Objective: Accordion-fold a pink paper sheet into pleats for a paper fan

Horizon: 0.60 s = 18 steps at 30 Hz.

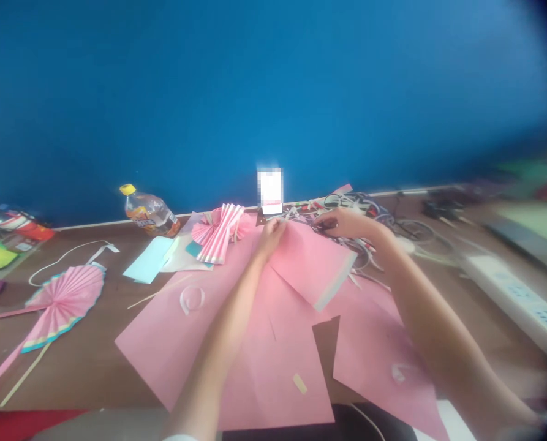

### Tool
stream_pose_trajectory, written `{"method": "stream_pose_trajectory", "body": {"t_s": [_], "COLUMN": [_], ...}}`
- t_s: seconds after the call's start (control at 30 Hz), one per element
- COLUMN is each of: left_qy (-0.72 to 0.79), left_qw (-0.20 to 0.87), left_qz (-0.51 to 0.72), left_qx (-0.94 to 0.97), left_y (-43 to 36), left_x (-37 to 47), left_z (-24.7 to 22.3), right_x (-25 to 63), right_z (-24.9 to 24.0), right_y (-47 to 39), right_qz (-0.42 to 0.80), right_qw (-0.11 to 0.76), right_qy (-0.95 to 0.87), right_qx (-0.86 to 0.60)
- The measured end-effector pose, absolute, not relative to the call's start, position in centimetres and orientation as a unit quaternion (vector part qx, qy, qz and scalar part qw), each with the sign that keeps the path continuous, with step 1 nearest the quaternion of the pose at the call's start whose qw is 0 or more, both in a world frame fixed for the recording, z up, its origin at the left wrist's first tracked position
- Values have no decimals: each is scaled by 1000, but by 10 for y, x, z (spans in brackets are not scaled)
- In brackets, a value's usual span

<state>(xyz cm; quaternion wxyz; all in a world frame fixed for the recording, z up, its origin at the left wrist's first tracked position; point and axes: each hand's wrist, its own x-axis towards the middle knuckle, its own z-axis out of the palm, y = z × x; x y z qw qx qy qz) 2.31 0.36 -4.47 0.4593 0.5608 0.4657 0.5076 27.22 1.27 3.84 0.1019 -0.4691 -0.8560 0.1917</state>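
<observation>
My left hand (273, 236) pinches the far left corner of a pink sheet of paper (312, 260), which has a pale strip along its right edge. My right hand (342, 222) is closed round the dark handles of scissors (324, 225) at the sheet's far edge; the blades are hard to make out. Beneath lie larger pink sheets (273, 380), one with a small cream piece (299, 384) on it. Left of my left hand sits a pleated pink-and-white paper piece (225, 233).
A pleated pink fan (68, 300) lies at left. Behind the light blue paper (149, 260) a yellow-capped bottle (149, 211) leans tilted. Tangled cables (378, 211) lie beyond my right hand; a white power strip (516, 294) is at right. The blue wall (273, 92) bounds the table.
</observation>
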Motion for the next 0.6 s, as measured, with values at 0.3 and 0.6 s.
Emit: {"method": "stream_pose_trajectory", "body": {"t_s": [0.3,0.6], "left_qy": [465,438], "left_qw": [459,458], "left_qz": [512,520], "left_qx": [557,573], "left_y": [4,8], "left_x": [23,21], "left_z": [-45,-55], "right_x": [266,271], "right_z": [37,39], "right_y": [12,12], "right_qz": [234,239], "right_qw": [95,89], "right_qy": [-854,-853], "right_qx": [-455,-456]}}
